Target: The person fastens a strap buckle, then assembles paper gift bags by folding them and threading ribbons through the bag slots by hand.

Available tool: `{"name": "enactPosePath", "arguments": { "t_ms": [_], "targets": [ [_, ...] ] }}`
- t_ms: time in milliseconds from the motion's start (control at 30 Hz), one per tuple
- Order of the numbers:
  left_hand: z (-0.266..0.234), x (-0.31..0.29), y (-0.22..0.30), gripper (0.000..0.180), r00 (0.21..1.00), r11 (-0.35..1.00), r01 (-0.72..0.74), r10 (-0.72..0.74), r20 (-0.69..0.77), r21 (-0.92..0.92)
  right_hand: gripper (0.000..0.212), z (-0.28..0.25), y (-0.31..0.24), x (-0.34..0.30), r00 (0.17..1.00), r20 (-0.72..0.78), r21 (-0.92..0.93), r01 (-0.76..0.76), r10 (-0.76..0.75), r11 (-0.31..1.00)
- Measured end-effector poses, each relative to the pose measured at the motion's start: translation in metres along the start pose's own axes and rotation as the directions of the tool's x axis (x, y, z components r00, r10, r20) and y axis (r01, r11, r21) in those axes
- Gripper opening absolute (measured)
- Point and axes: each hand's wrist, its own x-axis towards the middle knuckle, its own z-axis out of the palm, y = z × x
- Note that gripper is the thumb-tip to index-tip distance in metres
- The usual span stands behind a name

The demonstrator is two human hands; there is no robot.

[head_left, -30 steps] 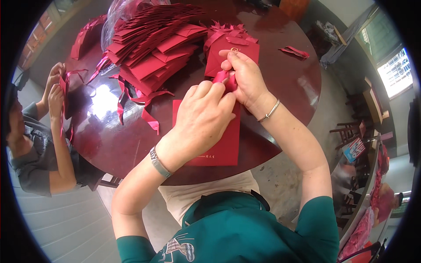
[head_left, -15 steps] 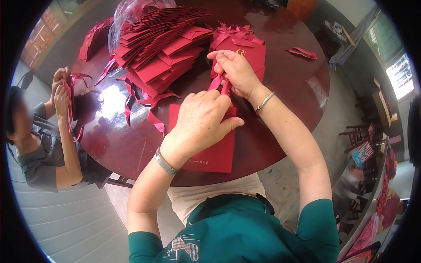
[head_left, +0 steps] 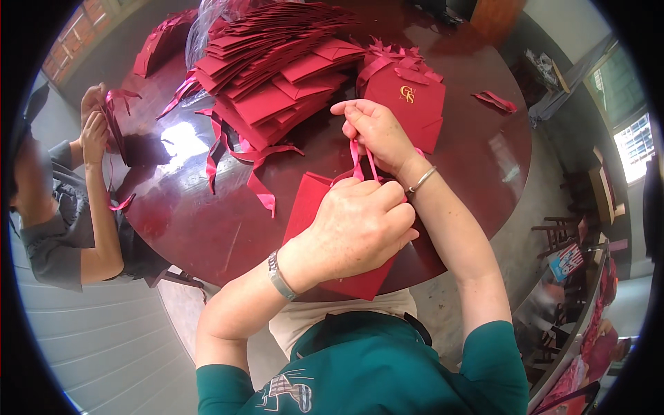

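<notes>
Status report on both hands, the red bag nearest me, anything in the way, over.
Right hand gripping pink ribbon; left hand over red bag, grip hidden. Bag's middle covered by left hand. Bag stack farther off, clear of both hands.

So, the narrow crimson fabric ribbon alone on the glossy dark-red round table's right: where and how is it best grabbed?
Probably best to pinch the narrow crimson fabric ribbon across its middle from above, coming from its left, where the bare right hand is: it lies low, long and thin on the table, with nothing covering it.
</notes>
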Motion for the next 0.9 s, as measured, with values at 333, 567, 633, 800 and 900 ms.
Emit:
{"name": "enactPosePath", "arguments": {
  "t_ms": [333,567,633,800,900],
  "targets": [
    [0.008,-0.001,0.009,0.024,0.994,0.99,-0.067,0.076,-0.076,0.124,0.02,-0.022,-0.004,-0.006,0.987,-0.024,-0.291,0.143,-0.157,0.946],
    [0.009,0.006,-0.003,0.028,0.997,0.994,0.023,-0.016,-0.069,0.104,0.03,-0.036,-0.014,-0.011,0.94,-0.009,-0.403,0.308,-0.34,0.862],
    [-0.007,0.008,-0.025,0.02,0.983,0.979,0.075,-0.041,-0.18,0.187,0.028,-0.053,-0.027,-0.022,0.934,0.005,-0.514,0.308,-0.356,0.801],
    [-0.032,-0.007,-0.037,0.03,0.893,0.875,0.432,-0.449,0.032,0.22,0.025,-0.058,-0.067,-0.05,0.985,0.165,-0.68,0.078,0.048,0.729],
    [-0.029,-0.018,-0.031,0.042,0.87,0.896,0.405,-0.439,0.224,0.185,0.033,-0.048,-0.056,-0.042,0.952,0.253,-0.908,0.171,0.175,0.382]
  ]
}}
